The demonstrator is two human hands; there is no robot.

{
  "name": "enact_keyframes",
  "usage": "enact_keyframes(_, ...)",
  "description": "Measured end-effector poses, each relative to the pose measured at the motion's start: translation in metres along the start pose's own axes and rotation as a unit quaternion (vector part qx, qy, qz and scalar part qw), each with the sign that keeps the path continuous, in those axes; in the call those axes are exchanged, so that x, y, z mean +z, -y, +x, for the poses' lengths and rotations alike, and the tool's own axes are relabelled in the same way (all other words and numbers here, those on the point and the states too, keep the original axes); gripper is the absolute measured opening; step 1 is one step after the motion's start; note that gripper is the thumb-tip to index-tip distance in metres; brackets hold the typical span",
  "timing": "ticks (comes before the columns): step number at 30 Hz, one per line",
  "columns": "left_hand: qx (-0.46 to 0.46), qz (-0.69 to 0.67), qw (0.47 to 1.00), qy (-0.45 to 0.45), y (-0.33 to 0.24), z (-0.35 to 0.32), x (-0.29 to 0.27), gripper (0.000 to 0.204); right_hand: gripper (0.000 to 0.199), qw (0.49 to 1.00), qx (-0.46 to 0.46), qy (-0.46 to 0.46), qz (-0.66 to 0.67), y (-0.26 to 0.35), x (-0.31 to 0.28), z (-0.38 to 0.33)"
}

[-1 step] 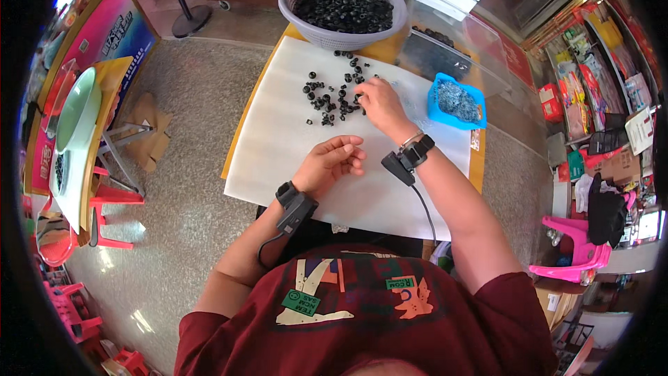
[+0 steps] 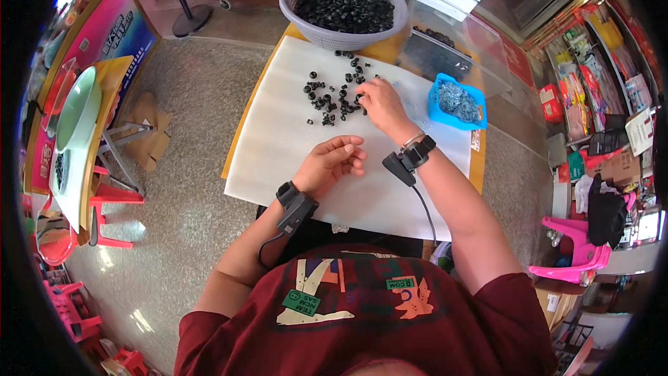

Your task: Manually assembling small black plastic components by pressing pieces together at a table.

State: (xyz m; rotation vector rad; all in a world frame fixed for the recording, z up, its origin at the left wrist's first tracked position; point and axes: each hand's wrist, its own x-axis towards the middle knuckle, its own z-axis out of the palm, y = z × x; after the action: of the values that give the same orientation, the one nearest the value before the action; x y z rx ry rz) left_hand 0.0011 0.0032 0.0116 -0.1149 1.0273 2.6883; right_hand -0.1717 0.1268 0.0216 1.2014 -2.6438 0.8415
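Early stage, judged: right hand [image 2: 379, 103] pinching at loose black rings [image 2: 332, 96] below the full basket [image 2: 344, 8]; left hand [image 2: 330, 161] loosely curled, contents indiscernible.

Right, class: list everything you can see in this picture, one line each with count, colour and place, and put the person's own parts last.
White sheet: one, white, covering the table top.
Small rings: a scattered pile, too many to count, black, on the sheet by the right hand.
Basket: one, grey, at the far edge of the table, full of black rings.
Clear box: one, transparent, right of the basket.
Blue tray: one, blue, holding small grey parts, near the right edge of the table.
Stools: pink at the right, red at the lower left.
Left hand: loosely curled above the sheet; whether it holds anything cannot be told.
Right hand: fingers at the black rings.
Wrist devices: two, black, one on each wrist.
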Motion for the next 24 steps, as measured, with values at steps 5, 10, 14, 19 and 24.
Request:
enact_keyframes(5,0.01,-0.015,1.0,-0.013,0.0,-0.001,-0.002,0.029,0.013,0.989,0.049,0.001,0.143,0.016,-0.017,-0.014)
enact_keyframes(10,0.053,-0.079,0.995,-0.038,0.002,0.007,-0.001,0.027,0.018,0.925,0.114,0.011,0.362,0.043,-0.022,-0.058)
enact_keyframes(14,0.059,-0.049,0.996,-0.036,0.007,0.01,-0.007,0.026,0.017,0.963,0.054,-0.044,0.259,0.069,-0.015,-0.082)
enact_keyframes(19,0.049,-0.008,0.998,-0.026,0.009,0.008,-0.01,0.025,0.02,0.977,0.013,-0.13,0.166,0.082,-0.019,-0.1)
enact_keyframes(24,0.08,-0.023,0.996,-0.027,0.011,0.006,-0.012,0.02,0.011,0.978,0.061,-0.169,0.109,0.051,-0.036,-0.13)
